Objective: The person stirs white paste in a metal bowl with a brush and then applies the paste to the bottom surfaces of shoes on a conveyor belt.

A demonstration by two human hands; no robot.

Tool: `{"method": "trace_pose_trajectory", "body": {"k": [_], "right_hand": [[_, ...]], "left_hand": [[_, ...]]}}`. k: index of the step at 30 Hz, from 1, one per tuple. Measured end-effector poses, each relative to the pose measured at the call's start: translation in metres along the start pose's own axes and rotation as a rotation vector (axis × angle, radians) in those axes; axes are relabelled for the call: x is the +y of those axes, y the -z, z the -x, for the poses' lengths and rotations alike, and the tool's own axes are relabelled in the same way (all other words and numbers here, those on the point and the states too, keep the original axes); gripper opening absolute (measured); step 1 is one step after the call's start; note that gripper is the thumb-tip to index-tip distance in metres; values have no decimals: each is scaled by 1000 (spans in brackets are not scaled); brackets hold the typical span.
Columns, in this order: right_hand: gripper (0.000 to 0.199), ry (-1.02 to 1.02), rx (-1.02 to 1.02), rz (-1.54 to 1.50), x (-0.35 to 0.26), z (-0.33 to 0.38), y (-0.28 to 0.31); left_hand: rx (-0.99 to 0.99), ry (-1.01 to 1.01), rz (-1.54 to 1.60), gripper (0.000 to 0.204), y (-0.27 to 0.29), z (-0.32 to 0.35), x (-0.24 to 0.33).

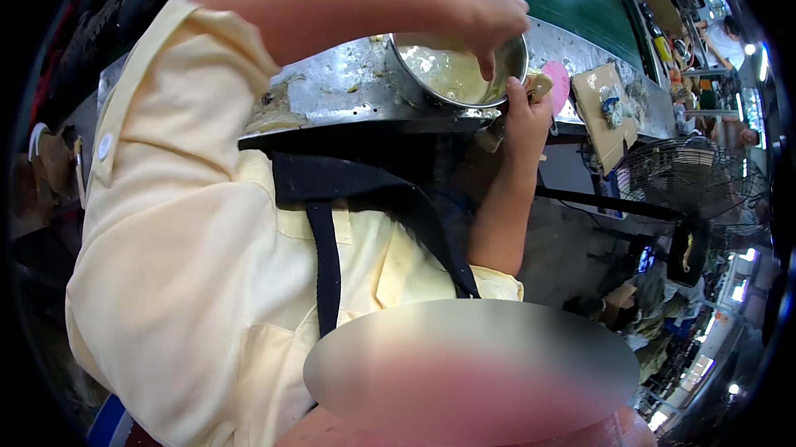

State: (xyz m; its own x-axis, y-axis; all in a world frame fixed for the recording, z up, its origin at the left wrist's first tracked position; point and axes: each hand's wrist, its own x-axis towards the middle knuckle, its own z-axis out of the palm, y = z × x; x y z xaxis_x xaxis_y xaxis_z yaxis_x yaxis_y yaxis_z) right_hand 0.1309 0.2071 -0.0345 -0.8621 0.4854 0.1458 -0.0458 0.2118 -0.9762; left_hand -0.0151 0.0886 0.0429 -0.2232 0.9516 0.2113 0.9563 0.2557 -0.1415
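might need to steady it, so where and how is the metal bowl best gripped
Probably grip the metal bowl by its near-left rim, coming from the near side and pinching across the lip: that curved edge shows bare, while the left hand and right hand crowd its right side. Pale contents inside suggest keeping it level.

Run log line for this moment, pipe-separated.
left hand: over metal bowl, finger pointing down, liquid contact unclear | right hand: at bowl's right rim | bowl: pale liquid inside | pink oval piece: right of bowl
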Motion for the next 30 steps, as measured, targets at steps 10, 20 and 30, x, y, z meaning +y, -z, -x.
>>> {"method": "trace_pose_trajectory", "body": {"k": [10,20,30], "right_hand": [[19,131,19,41,2,15,-17],[19,165,80,28,17,11,-20],[18,171,135,20,13,14,-26]], "left_hand": [[-177,44,203,58,-36,-22,-3],[-275,11,232,57,-49,-31,-7],[-316,-10,318,63,-43,-30,-10]]}}
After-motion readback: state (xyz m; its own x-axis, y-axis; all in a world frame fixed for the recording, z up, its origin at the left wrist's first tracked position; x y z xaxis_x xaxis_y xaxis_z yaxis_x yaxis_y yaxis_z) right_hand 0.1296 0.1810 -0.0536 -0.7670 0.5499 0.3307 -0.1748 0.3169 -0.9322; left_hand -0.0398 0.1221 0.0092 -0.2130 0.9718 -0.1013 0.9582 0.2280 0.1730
